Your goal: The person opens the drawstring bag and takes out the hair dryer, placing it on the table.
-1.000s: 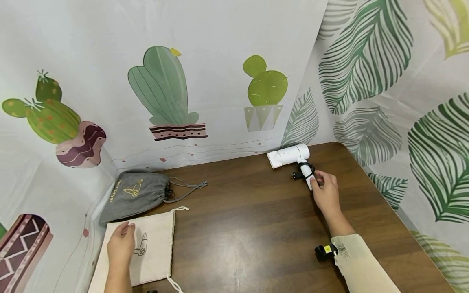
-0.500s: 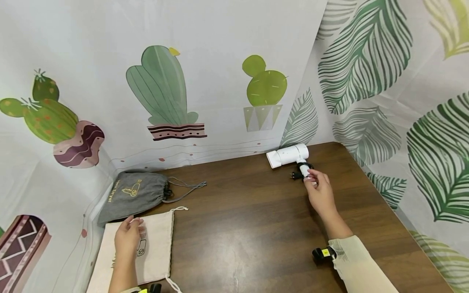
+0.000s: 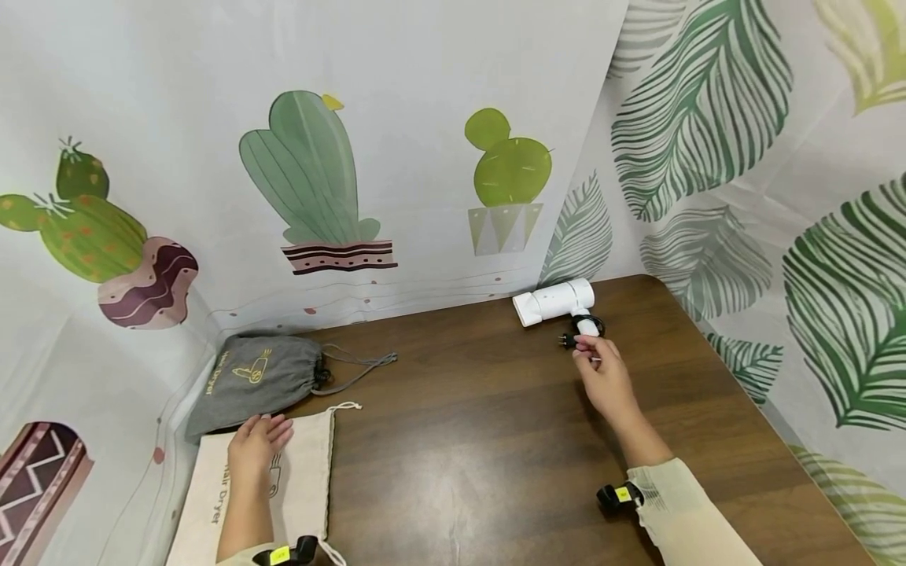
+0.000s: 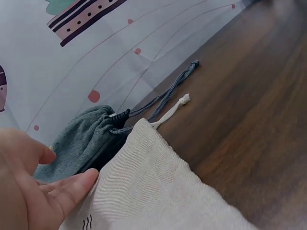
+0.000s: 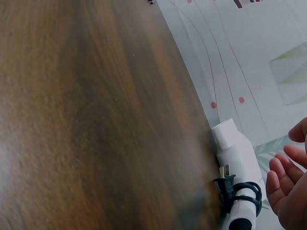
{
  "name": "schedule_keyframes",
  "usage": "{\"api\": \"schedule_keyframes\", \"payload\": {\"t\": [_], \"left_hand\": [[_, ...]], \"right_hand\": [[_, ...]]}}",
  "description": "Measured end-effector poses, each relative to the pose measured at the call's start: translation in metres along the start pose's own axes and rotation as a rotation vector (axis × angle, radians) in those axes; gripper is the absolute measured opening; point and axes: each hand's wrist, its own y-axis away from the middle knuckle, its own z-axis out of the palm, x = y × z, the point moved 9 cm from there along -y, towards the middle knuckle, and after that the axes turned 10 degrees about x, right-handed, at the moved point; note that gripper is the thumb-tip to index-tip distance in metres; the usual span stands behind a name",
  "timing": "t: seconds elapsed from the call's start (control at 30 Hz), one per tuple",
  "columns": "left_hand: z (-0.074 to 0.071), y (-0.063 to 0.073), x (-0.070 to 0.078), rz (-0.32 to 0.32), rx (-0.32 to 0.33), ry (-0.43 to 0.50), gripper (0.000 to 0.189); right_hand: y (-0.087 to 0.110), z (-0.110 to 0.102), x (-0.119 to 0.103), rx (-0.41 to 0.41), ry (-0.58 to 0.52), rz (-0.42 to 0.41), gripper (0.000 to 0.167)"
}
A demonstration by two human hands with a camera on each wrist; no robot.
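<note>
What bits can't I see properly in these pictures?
Hair dryer, lower end: head view, partly behind the right hand; right wrist view, cut off by the bottom edge.
Drawing on the cream bag: head view, left arm covers part.
Grey bag, inside: head view, hidden by cloth.
Dark speck: right wrist view, top edge cuts it, too small.

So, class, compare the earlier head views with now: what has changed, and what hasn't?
The left hand has moved right and slightly forward over the cream bag, its fingers opening out. The right hand has shifted left and slightly back toward the person at the white hair dryer; whether it had gripped it is unclear. The dryer, cream bag and grey bag stayed put.
</note>
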Motion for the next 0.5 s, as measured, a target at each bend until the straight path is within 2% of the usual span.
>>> {"api": "schedule_keyframes", "payload": {"t": [0.23, 0.5], "left_hand": [[0.0, -0.002, -0.003, -0.045, 0.045, 0.061, 0.061], [0.005, -0.007, -0.005, -0.105, 0.083, 0.115, 0.061]], "right_hand": [[0.008, 0.01, -0.008, -0.052, -0.014, -0.06, 0.022], [0.016, 0.026, -0.014, -0.132, -0.012, -0.065, 0.022]]}}
